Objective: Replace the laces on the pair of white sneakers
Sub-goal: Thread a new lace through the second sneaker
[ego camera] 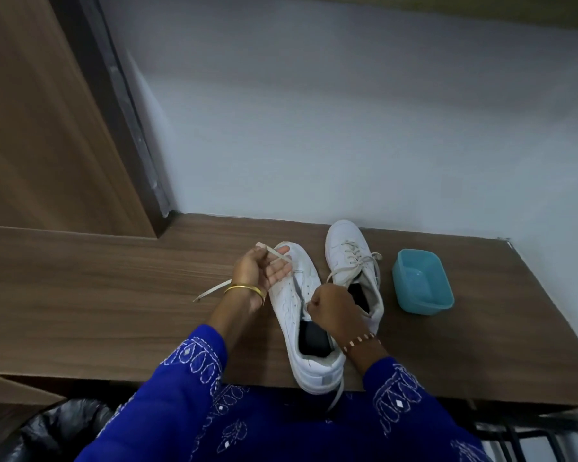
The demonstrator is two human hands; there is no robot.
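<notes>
Two white sneakers lie on a brown wooden table (114,295). The near sneaker (289,295) has most eyelets bare, with its heel at the table's front edge. A flat white lace (214,290) runs over my left hand (264,268), palm up, thumb holding it; its free end trails left on the table. My right hand (331,306) is curled at the sneaker's tongue, pinching the lace's other part. Another lace end (336,396) hangs below the heel. The far sneaker (351,258) is laced and tied in a bow.
A teal plastic tub (422,281) stands right of the far sneaker. A wooden panel (47,111) rises at the back left and a pale wall runs behind the table. A black bin bag (57,425) sits below the table's front left.
</notes>
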